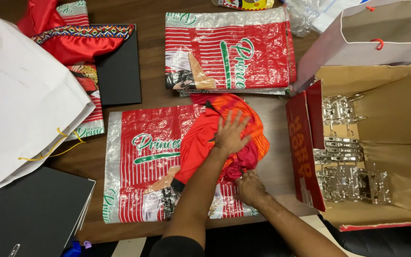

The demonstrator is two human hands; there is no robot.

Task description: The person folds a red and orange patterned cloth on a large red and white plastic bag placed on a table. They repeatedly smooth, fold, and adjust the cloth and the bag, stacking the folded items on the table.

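Observation:
A bundled red and orange cloth (200, 143) lies on a red, white and silver printed plastic bag (139, 162), which is flat on the brown wooden table (153, 97). My left hand (230, 134) rests flat on top of the cloth with its fingers spread. My right hand (249, 187) is at the cloth's near edge, its fingers curled into the dark red folds. The cloth covers the bag's right part.
A stack of similar bags (229, 52) lies behind. An open cardboard box (386, 119) with metal clips (346, 157) stands at the right, a white paper bag (381, 33) behind it. At the left are another white paper bag (20, 95), red garments (72, 38) and black binders (29, 214).

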